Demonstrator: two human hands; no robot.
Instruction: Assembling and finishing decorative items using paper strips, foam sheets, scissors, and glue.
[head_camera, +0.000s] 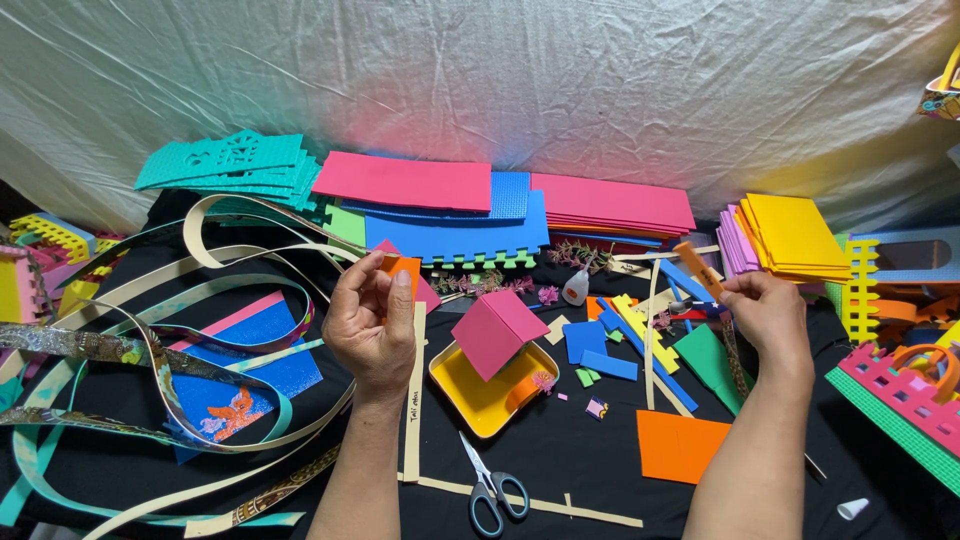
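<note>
Right, quick pass: my left hand (372, 325) is raised over the black-covered desk (560, 460), grip pinched on a small orange foam rectangle (403, 270), thumb on the near face and fingertips behind it, the piece standing upright above the knuckles. My right hand (768, 315) is up at about the same height, well apart to the right of the left grip, and it is clenched on a narrow orange foam strip (697, 268). That strip's long axis runs on a diagonal, from the right fingers up and leftward, so its free end points toward the left hand's piece. A thin dark patterned ribbon (735, 362) hangs down below the right grip; cannot tell if it is pinched too or just lying behind.

Key relation: the two orange pieces face each other across a wide gap, rectangle to the left of the strip, roughly level. Between and below the two grips sits a yellow square foam tray (480, 398) with a pink foam roof-shaped block (495, 330) resting in it, slightly nearer the left grip. Blue-handled scissors (492, 495) lie below that, close to the left forearm. A small white glue bottle (576, 287) stands beyond the tray, nearer the left grip than the right. A flat orange foam sheet (680, 445) lies just under the right wrist.

Both forearms come in from the bottom edge, wrists cocked up, palms turned inward toward each other.
</note>
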